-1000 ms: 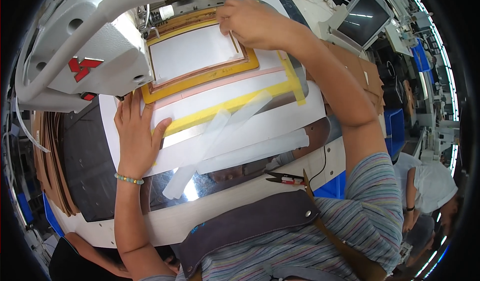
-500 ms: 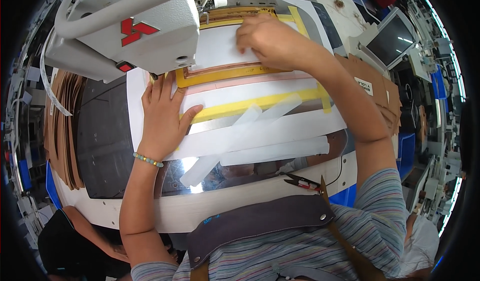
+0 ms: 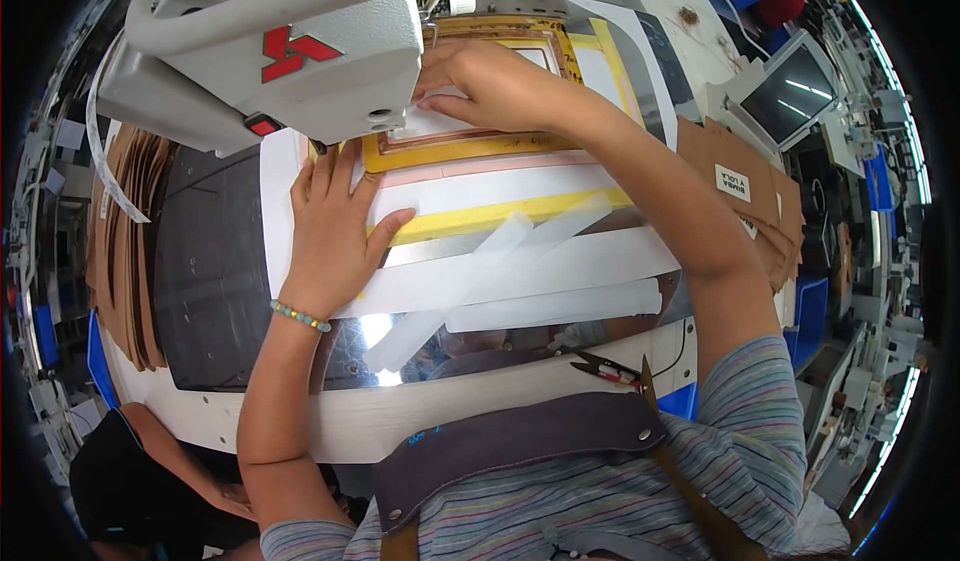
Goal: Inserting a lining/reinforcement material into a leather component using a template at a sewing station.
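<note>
My left hand (image 3: 335, 216) lies flat, fingers spread, on a white sheet (image 3: 278, 191), its fingertips beside the near left corner of a yellow template frame (image 3: 480, 151) with a brown inner border. Over that frame reaches my right hand (image 3: 480, 86), thumb apart from the fingers. Its fingertips are partly hidden by the grey-white sewing machine head (image 3: 330, 91), so I cannot make out anything held there. Yellow tape (image 3: 470, 221) runs along the sheet, and translucent strips (image 3: 450, 286) cross it below. A beaded bracelet (image 3: 299, 316) circles my left wrist.
Brown cardboard pieces stand stacked at left (image 3: 128, 251); other cardboard pieces (image 3: 745, 196) lie at right, near a monitor (image 3: 790, 91). Thread snips (image 3: 605, 369) lie at the table's front edge (image 3: 400, 416). Another person's arm (image 3: 180, 456) shows at lower left.
My right hand has moved left across the frame toward the machine head, uncovering the frame's far right part. The left hand stays on the sheet. The whole view has shifted slightly.
</note>
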A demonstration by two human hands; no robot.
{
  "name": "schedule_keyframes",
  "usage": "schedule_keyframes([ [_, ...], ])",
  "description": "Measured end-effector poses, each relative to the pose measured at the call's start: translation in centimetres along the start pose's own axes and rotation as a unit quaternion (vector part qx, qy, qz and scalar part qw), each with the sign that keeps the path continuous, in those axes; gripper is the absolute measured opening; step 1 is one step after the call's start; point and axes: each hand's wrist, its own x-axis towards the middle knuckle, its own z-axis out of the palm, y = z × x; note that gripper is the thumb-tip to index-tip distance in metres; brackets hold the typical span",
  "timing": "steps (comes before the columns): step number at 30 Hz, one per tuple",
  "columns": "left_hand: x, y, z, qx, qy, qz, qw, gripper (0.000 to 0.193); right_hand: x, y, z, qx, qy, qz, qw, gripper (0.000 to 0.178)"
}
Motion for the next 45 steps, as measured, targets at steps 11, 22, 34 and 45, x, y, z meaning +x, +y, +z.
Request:
schedule_keyframes([
  [11, 0.0, 0.0, -0.2, -0.008, 0.007, 0.002, 1.000, 0.070, 2.8, 0.4, 1.0, 0.119, -0.162, 0.182, 0.962, 0.011],
  [22, 0.1, 0.2, 0.0, -0.022, 0.032, 0.006, 0.999, 0.068, 0.4, 0.2, -0.6, 0.143, -0.077, 0.158, 0.974, 0.017],
  [34, -0.5, -0.5, 0.2, -0.069, 0.063, 0.000, 0.996, 0.064, -7.5, -6.0, -10.2, 0.300, -0.176, 0.202, 0.916, 0.040],
  [45, -0.9, -0.8, 1.9, -0.048, 0.099, 0.017, 0.994, 0.067, -2.0, -1.2, -0.9, 0.300, -0.115, 0.302, 0.898, 0.026],
])
